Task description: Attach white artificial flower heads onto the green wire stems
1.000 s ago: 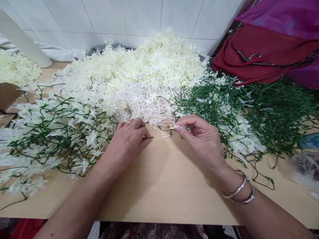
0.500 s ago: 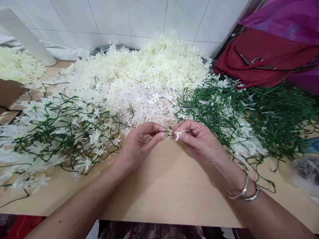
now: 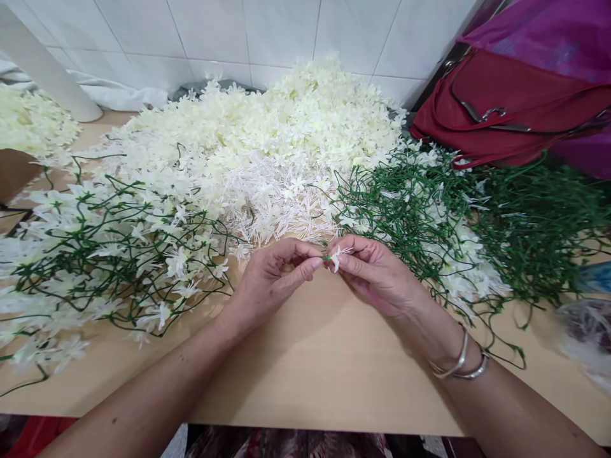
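My left hand [image 3: 279, 273] pinches a short green stem [image 3: 326, 257] between thumb and fingers. Right against it, my right hand [image 3: 377, 270] holds a small white artificial flower [image 3: 336, 259] with thin white stamens sticking out to the right. Flower and stem tip meet between my fingertips. Just behind my hands lies a heap of thin white stamens [image 3: 281, 197]. Green plastic stems [image 3: 391, 197] tangle behind my right hand. Left of my left hand is a pile of white flowers on green stems [image 3: 124, 254].
A large mound of cream flower heads [image 3: 286, 121] leans toward the tiled wall [image 3: 281, 32]. More green stems [image 3: 544, 222] lie at the right, below a red handbag [image 3: 506, 108]. A clear plastic bag [image 3: 587, 331] sits at the right edge. A white pole [image 3: 52, 70] stands far left.
My left hand has come up from the table with a green stem and moved right to meet my right hand. The white flower now sits against the stem's tip.
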Tool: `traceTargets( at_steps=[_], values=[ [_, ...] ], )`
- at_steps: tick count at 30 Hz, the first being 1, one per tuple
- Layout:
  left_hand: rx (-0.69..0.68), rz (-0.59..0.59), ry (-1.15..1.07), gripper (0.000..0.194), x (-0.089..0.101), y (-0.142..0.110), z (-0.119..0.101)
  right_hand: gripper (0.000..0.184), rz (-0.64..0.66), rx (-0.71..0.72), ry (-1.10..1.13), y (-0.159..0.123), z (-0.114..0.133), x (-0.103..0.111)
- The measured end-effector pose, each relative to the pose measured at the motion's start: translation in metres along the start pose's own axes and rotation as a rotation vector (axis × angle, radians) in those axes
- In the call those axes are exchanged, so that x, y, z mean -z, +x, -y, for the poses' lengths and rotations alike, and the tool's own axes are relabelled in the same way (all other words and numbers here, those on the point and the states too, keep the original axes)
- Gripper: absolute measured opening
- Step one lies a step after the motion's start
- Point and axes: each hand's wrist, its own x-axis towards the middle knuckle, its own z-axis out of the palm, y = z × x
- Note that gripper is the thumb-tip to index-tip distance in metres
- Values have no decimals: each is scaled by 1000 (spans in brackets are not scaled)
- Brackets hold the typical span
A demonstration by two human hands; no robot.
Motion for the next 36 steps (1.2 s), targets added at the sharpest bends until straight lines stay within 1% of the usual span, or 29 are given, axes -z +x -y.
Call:
traceTargets(
  at_steps=[5,12,17,22,25,30,36],
  values=[
    [9,5,-28,12,0,0,0,25,-8,9,12,1,-3,-1],
    [31,28,-189,11,-3,3,-1,24,-37,44,-4,2,-4,-4],
    [65,23,-171,12,-4,2,4,26,-98,100,-71,4,-9,-8],
    [69,15,-109,14,-4,-1,7,27,-114,119,-137,4,-12,-8],
    [63,12,-74,17,-5,-3,7,28,-99,104,-168,3,-11,-6],
    [50,20,-60,18,-5,-4,7,26,-28,66,-189,1,-9,-3],
    [52,11,-15,19,-5,-4,7,26,1,59,-231,4,-6,-2]
  ],
)
